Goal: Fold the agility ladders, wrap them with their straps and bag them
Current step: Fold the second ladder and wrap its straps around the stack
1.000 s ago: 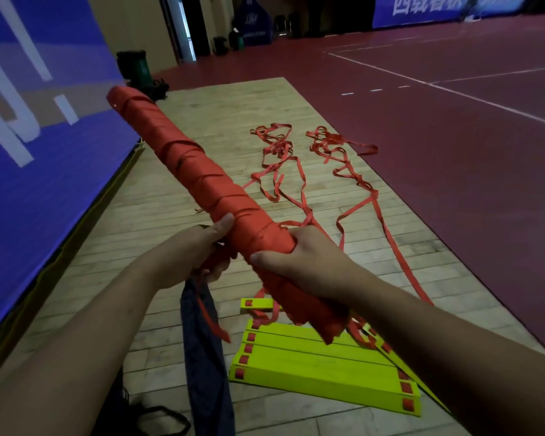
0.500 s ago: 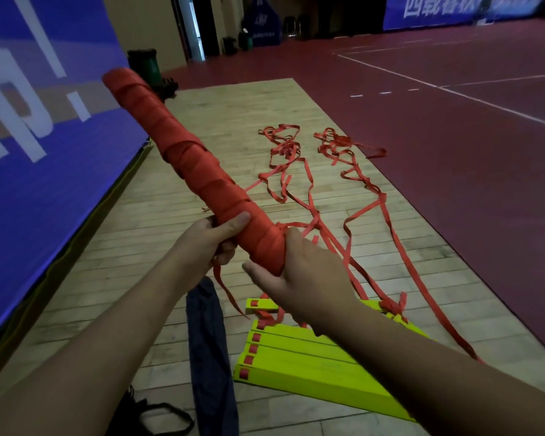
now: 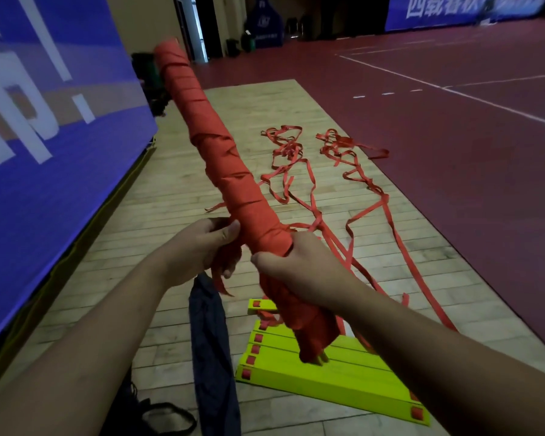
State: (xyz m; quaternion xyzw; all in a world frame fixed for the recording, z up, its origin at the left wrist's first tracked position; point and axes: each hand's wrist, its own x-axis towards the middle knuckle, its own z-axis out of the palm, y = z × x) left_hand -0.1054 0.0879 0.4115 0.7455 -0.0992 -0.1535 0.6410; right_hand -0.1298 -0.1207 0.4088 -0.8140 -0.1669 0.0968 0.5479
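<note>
The right hand [image 3: 299, 269] is clenched round the bundle [image 3: 227, 171], fingers curled over its far side and thumb tucked under the near side. The left hand [image 3: 199, 247] sits just beside it on the other side, with the thumb pressed flat on the wrap. Its fingers are curled underneath, pinching a strap end [image 3: 219, 280] that dangles below the knuckles.

The bundle is a long red roll, bound in spirals of strap from top to bottom. It is held in the air, tilted – the upper end points away and to the left, toward the banner [image 3: 44, 136], and the lower end hangs past the right wrist over the rungs [image 3: 312, 372].

From the bundle at the right hand, loose strap [image 3: 387, 212] runs down and out across the wood floor [image 3: 158, 215]. It trails along the floor's right edge, beside the red court [image 3: 453, 152], and gathers in two tangles toward the far end.

The rungs are yellow bars lying flat side by side on the wood near its near edge, under the right forearm, with small red squares at their left ends. One shorter yellow piece sticks out at the far side of the stack, touching the bundle's shadowed underside in the view – whether they truly touch I cannot tell.

A limp dark blue bag [image 3: 211, 341] lies lengthwise on the wood just left of the rungs, below the left hand. A black cord loop [image 3: 167, 416] lies at its near end, by the left forearm. The banner stands along the floor's left edge.
</note>
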